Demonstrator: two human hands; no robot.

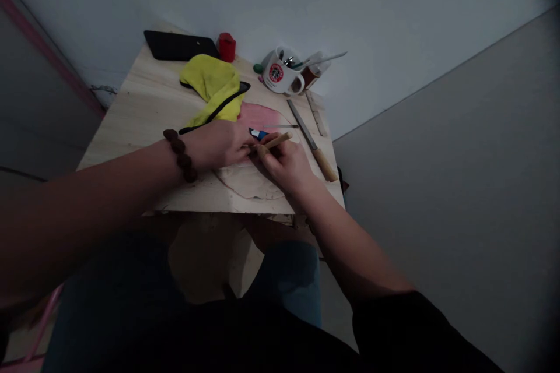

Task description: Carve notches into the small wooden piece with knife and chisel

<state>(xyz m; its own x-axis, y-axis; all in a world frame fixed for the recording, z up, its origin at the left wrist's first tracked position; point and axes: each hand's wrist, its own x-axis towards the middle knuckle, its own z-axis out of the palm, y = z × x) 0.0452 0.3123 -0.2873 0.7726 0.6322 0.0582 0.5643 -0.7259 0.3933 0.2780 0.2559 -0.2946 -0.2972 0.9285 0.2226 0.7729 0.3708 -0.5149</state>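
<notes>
While the right grip (pixel 286 164) is closed around a wooden-handled tool (pixel 277 140), held much like a pen with the pale handle slanting up and away from the knuckles, the left grip (pixel 219 144) lies knuckles up just beside it, fingers pointing at the tool's working end. That end is hidden where the two bare hands meet, and I cannot tell whether the left fingers are pinching anything or only pressing down. A small blue piece (pixel 258 133) shows just beyond the left fingertips, touching or nearly touching them. Both hands rest on a pale curved sheet (pixel 245 185) near the front edge of the wooden tabletop (pixel 144 111), and a pink patch (pixel 262 113) lies just behind them. A brown bead bracelet (pixel 180 154) circles the left wrist. To the right of the tool lies a long blade with a wooden handle (pixel 312 143), with a narrow strip (pixel 315 113) beside it farther back. A yellow cloth (pixel 212 84) is heaped behind the left hand, and a black strap (pixel 223 106) runs from under it. At the far edge stand a flat black slab (pixel 179 45), a small red container (pixel 227 47) and a white mug (pixel 277 73) with tools in it.
</notes>
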